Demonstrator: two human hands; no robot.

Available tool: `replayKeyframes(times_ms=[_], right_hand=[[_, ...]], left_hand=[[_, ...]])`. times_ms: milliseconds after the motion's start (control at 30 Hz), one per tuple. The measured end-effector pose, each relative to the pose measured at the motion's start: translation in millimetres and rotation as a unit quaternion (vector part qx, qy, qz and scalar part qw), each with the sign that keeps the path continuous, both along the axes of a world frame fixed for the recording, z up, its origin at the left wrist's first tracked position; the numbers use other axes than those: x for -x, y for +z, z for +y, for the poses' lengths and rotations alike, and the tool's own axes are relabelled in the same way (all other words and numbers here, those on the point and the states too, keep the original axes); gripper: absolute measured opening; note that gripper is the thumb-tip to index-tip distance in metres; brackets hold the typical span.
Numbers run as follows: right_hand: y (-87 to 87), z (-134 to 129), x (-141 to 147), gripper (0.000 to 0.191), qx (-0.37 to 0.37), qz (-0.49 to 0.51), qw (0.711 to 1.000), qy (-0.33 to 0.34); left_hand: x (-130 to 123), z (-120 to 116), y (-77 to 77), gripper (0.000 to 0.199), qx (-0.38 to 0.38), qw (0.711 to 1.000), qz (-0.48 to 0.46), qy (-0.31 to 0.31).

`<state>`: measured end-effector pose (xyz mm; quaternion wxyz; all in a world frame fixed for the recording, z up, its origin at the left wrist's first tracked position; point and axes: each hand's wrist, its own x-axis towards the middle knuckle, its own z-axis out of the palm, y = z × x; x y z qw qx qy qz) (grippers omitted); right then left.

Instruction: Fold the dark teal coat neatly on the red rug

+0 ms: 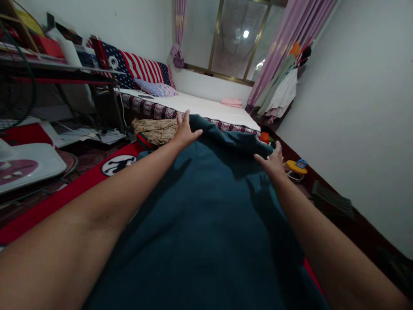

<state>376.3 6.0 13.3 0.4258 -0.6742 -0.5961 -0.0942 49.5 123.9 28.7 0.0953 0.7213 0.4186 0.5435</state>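
Observation:
A large dark teal cloth (206, 215) spreads from the bottom of the view up to the middle, its far edge raised in folds. At the upper left corner of that edge is my left hand (186, 132), thumb and fingers on either side of the fabric, gripping it. My right hand (273, 162) holds the upper right corner in the same way, with the thumb on the near side. Both arms are stretched forward, and their shadows fall on the cloth. Beside my left hand lies a bundled tan patterned cloth (156, 130).
Behind the cloth stands a bed (200, 103) with a pillow (155, 87). A cluttered desk (64, 69) and a white stool (29, 165) are at left, over a red mat (80, 189). A yellow stool (296, 167) and hanging clothes (280, 90) are at right.

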Motion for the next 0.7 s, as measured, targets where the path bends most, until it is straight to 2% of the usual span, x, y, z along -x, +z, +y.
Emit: replayKeyframes(times_ms=[67,167,233,333,400,467,567,700], right_hand=[[-18.9,-22.3,16.3,0.091,0.039,-0.004,0.999,0.017],[-46.3,-74.3,40.8,0.077,0.121,-0.048,0.986,0.106],[-59.8,-110.2,48.0,0.074,0.188,-0.082,0.968,0.147],[-71.8,-152.8,38.6,0.062,0.256,-0.145,0.943,0.154],[-75.2,-173.2,23.0,0.054,0.260,-0.182,0.940,0.123],[-74.9,-190.8,7.3,0.054,0.235,-0.206,0.947,0.078],[-69.8,-217.7,-3.8,0.062,0.218,-0.212,0.953,-0.004],[-65.2,-248.6,3.7,0.076,0.321,-0.137,0.931,-0.111]], left_hand=[[3.6,-27.5,-16.3,0.088,0.048,0.997,0.068,-0.007],[16.3,-84.4,-47.0,0.075,0.066,0.975,0.192,-0.086],[31.7,-120.2,-67.4,0.069,0.075,0.949,0.275,-0.132],[64.0,-156.9,-93.7,0.061,0.089,0.915,0.367,-0.141],[87.1,-170.9,-106.1,0.062,0.103,0.910,0.385,-0.112],[107.0,-181.9,-112.4,0.069,0.131,0.914,0.378,-0.071],[125.8,-201.3,-110.5,0.078,0.172,0.919,0.355,-0.013],[130.9,-227.5,-99.1,0.072,0.231,0.910,0.344,-0.015]])
